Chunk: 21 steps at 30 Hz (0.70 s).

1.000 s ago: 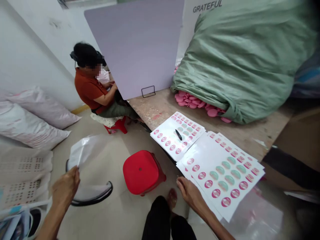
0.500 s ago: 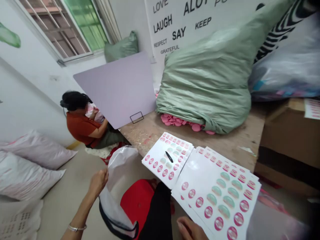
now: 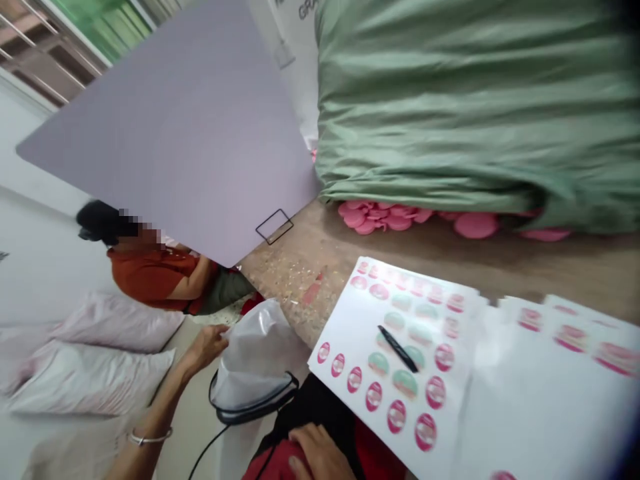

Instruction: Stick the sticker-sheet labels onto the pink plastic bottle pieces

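My left hand is closed on the edge of a whitish, see-through plastic bag that hangs beside the table. A black rim or cord runs around the lower part of the bag. Low in the view, my right hand lies on red cloth over my lap, fingers stretched out, holding nothing that I can see. Close to it on the table is a stack of sticker sheets printed with pink and green ovals. A black pen rests on top of that stack.
More sheets lie to the right. Behind them a big green sack spills pink discs onto the wooden table. A grey-lilac board stands at the left, a seated person beyond it. Filled white sacks lie on the floor.
The view has moved closer to the table. The bag's open mouth has narrowed and folded while my left hand keeps hold. My right hand has left the sheets' edge for the red cloth.
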Each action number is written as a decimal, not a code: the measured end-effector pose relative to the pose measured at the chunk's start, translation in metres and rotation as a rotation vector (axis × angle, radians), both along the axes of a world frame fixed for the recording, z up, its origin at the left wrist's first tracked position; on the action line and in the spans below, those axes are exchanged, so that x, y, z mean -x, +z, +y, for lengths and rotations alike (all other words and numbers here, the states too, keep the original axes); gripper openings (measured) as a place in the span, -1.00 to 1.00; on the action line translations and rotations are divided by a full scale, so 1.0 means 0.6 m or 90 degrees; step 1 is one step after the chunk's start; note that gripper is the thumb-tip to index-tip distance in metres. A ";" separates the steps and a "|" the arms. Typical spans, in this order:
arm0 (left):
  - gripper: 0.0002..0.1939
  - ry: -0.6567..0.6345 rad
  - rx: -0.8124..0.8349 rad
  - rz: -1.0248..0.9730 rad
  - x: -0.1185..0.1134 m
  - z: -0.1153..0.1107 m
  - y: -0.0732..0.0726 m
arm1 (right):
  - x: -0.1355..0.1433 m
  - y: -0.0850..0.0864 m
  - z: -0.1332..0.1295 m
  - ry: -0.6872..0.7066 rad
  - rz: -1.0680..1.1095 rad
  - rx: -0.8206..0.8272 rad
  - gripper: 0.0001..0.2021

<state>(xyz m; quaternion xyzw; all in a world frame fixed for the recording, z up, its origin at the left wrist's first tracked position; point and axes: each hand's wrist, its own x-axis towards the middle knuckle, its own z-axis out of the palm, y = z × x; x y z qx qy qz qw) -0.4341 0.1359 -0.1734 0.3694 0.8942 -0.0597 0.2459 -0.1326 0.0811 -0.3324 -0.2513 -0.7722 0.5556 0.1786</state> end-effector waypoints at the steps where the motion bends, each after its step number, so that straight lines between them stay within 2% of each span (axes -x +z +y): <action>1: -0.74 0.021 -0.014 -0.007 0.016 0.003 -0.015 | 0.031 -0.013 0.003 0.002 0.035 -0.022 -0.65; 6: -0.63 0.134 -0.124 -0.068 0.075 -0.018 -0.099 | 0.204 -0.072 -0.007 -0.046 0.114 -0.182 -0.35; 8: -0.64 0.205 -0.212 -0.166 0.095 -0.034 -0.126 | 0.273 -0.097 -0.023 -0.068 0.114 -0.223 -0.36; 10: -0.67 0.242 -0.282 -0.255 0.119 -0.050 -0.146 | 0.335 -0.117 -0.043 -0.121 0.098 -0.233 -0.46; 12: -0.70 0.255 -0.331 -0.334 0.149 -0.064 -0.158 | 0.386 -0.123 -0.061 -0.197 0.076 -0.232 -0.44; 14: -0.71 0.268 -0.372 -0.418 0.181 -0.077 -0.163 | 0.431 -0.117 -0.075 -0.252 0.055 -0.232 -0.35; 15: -0.69 0.272 -0.386 -0.458 0.197 -0.083 -0.163 | 0.452 -0.111 -0.079 -0.257 0.049 -0.233 -0.37; 17: -0.61 0.259 -0.411 -0.525 0.225 -0.098 -0.161 | 0.490 -0.099 -0.082 -0.219 0.045 -0.220 -0.55; 19: -0.50 0.230 -0.481 -0.494 0.250 -0.122 -0.161 | 0.523 -0.094 -0.079 -0.190 0.036 -0.153 -0.70; 21: -0.38 0.216 -0.596 -0.313 0.271 -0.158 -0.175 | 0.551 -0.097 -0.074 -0.232 0.030 -0.030 -0.77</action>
